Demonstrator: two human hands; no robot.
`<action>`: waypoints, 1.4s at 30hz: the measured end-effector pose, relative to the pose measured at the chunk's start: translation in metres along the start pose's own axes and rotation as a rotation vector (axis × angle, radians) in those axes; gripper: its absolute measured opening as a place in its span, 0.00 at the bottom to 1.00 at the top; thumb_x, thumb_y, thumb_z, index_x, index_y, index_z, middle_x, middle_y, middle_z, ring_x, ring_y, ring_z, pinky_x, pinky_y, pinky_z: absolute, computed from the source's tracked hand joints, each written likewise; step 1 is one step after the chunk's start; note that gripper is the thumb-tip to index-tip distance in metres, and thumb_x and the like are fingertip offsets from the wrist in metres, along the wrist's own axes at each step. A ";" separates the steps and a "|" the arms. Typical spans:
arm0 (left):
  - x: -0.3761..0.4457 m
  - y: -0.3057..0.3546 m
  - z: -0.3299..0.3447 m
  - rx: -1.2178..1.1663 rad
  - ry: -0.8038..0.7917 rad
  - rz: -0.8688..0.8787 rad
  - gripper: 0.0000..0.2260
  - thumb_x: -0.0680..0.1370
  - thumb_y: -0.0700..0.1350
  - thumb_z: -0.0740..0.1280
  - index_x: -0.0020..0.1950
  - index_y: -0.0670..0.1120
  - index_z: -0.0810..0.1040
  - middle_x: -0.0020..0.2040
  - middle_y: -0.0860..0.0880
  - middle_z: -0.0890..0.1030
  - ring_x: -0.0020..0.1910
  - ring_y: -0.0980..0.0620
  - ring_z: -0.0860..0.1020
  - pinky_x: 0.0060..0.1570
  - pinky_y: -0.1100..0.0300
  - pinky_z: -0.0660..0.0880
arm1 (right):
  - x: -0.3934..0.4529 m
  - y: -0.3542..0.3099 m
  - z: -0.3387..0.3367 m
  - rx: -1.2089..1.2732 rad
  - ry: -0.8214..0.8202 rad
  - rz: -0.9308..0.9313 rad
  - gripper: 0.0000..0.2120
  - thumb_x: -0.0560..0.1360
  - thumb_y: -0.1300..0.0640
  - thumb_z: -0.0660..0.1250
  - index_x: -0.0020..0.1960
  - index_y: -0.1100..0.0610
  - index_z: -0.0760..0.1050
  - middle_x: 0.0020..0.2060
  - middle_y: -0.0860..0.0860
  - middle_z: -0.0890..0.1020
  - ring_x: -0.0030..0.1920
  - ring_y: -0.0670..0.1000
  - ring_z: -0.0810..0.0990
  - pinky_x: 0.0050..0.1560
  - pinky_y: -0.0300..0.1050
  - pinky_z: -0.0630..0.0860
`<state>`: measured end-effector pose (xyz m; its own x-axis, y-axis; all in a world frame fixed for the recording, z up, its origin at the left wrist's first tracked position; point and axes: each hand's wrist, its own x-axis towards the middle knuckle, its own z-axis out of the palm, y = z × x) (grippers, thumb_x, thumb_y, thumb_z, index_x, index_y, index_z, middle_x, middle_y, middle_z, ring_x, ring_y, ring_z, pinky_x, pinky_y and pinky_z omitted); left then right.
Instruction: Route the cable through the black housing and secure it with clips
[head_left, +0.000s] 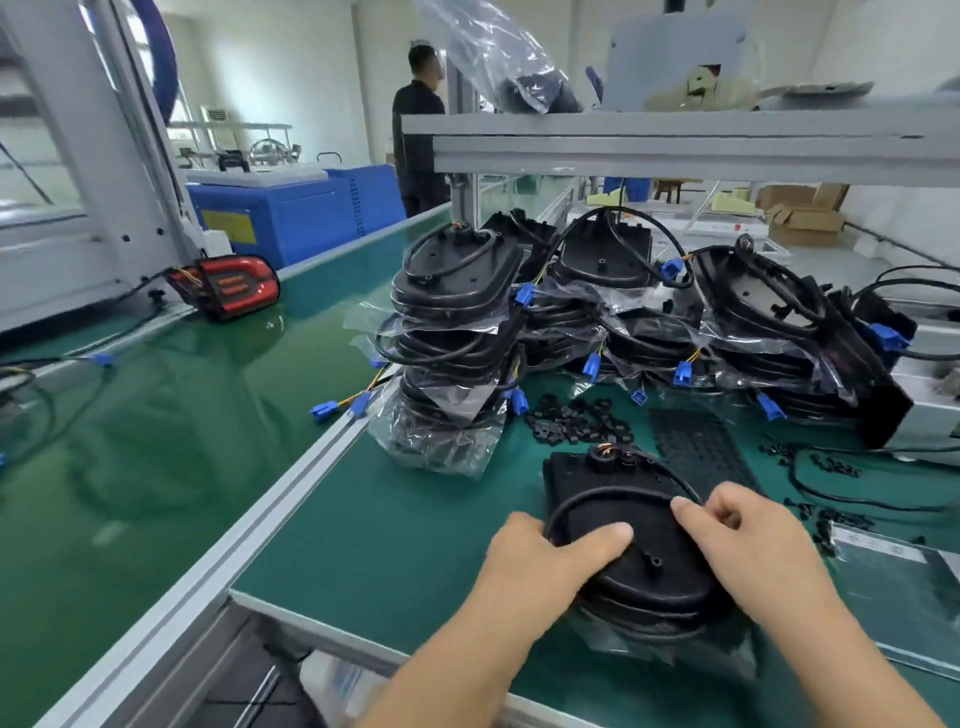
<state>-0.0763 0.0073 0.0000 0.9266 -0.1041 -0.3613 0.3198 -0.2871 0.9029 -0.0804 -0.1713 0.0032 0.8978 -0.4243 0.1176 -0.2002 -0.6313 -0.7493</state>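
A black housing (636, 566) lies on the green mat near the bench's front edge. A black cable (597, 496) loops over its top, coming from a socket with orange wires (605, 452) at its far end. My left hand (550, 556) grips the housing's left rim, thumb laid across its top over the cable. My right hand (753, 540) pinches the cable at the housing's right side. A pile of small black clips (576, 421) lies just behind the housing.
Stacks of bagged housings (452, 343) with blue connectors stand behind. A black grid tray (701, 447) and scattered clips (831, 467) lie at the right. A green conveyor belt (156, 415) with a red tail lamp (228, 286) runs left. A person (418, 130) stands far back.
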 end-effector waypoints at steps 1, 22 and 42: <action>-0.004 0.001 -0.002 -0.126 -0.013 -0.006 0.30 0.56 0.67 0.73 0.47 0.50 0.72 0.44 0.51 0.80 0.36 0.55 0.79 0.28 0.62 0.74 | -0.003 -0.003 -0.001 0.027 0.024 -0.009 0.19 0.72 0.46 0.67 0.30 0.57 0.68 0.25 0.52 0.74 0.29 0.55 0.73 0.31 0.47 0.66; -0.122 -0.126 -0.263 -0.466 1.047 -0.004 0.11 0.76 0.52 0.65 0.54 0.48 0.77 0.44 0.54 0.82 0.43 0.56 0.81 0.44 0.62 0.77 | -0.140 -0.223 0.247 0.422 -0.883 -0.434 0.13 0.76 0.62 0.63 0.57 0.49 0.77 0.52 0.46 0.82 0.56 0.43 0.79 0.57 0.41 0.74; -0.143 -0.167 -0.347 0.420 1.217 -0.565 0.29 0.78 0.62 0.48 0.58 0.40 0.75 0.56 0.40 0.75 0.51 0.41 0.75 0.47 0.54 0.68 | -0.202 -0.295 0.350 0.177 -0.846 -0.675 0.16 0.77 0.53 0.57 0.62 0.49 0.76 0.57 0.48 0.82 0.57 0.52 0.78 0.55 0.43 0.73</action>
<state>-0.1938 0.4008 -0.0177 0.3518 0.9357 -0.0271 0.8197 -0.2940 0.4916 -0.0651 0.3278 -0.0279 0.7938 0.5992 0.1044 0.4325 -0.4355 -0.7895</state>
